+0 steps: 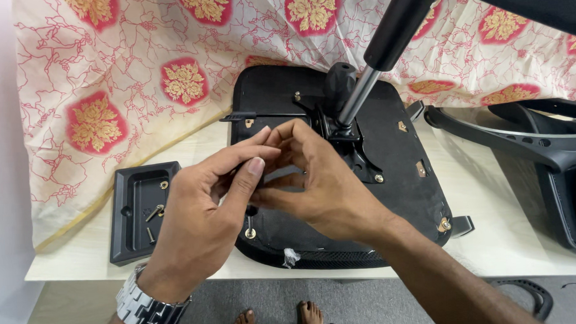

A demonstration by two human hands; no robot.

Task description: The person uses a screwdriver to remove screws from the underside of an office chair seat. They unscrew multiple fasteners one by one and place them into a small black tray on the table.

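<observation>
Both our hands meet above the upturned chair seat [340, 198], left hand [203, 203] and right hand [314, 180] fingers pinched narrow around something small and hidden. Dropped there, it could roll off the surface [488, 238], missing the screw tray [128, 234] left of the seat.

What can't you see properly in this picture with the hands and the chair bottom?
From the head camera:
- Whatever the left hand and right hand pinch between them: the fingertips cover it.
- The middle of the upturned chair seat: both hands hide it.
- The top of the metal post: cut off by the upper edge.
- The screws in the black tray: too small to tell their kind.
</observation>
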